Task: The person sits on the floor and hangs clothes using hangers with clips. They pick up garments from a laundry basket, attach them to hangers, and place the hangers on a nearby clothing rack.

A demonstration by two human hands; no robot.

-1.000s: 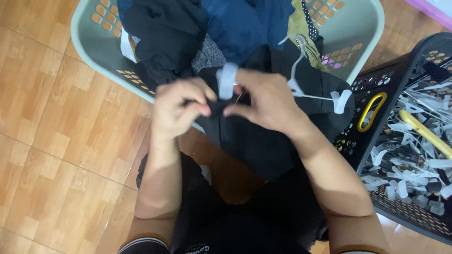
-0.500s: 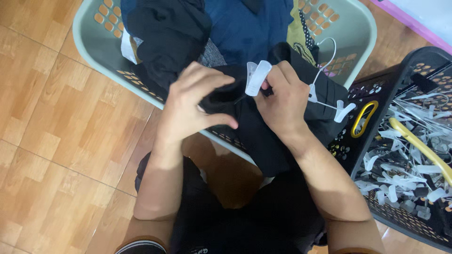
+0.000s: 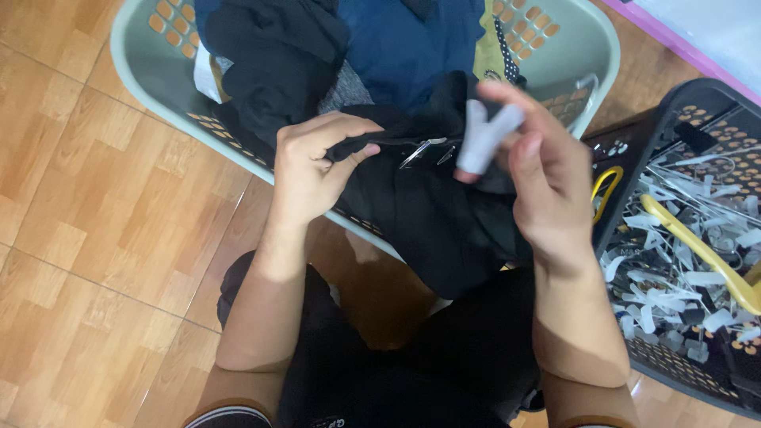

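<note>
The left hand [image 3: 313, 170] grips the upper edge of a black garment [image 3: 432, 218] that drapes over the near rim of the pale green laundry basket [image 3: 143, 59], with a metal hanger clip [image 3: 422, 148] showing on the cloth just beside the fingers. The right hand [image 3: 547, 186], to the right of that basket's near rim, pinches a small white plastic clip [image 3: 483, 135] above the garment. A black basket [image 3: 697, 119] holding white clips and a yellow hanger [image 3: 697, 254] stands just beside the green basket's right side.
</note>
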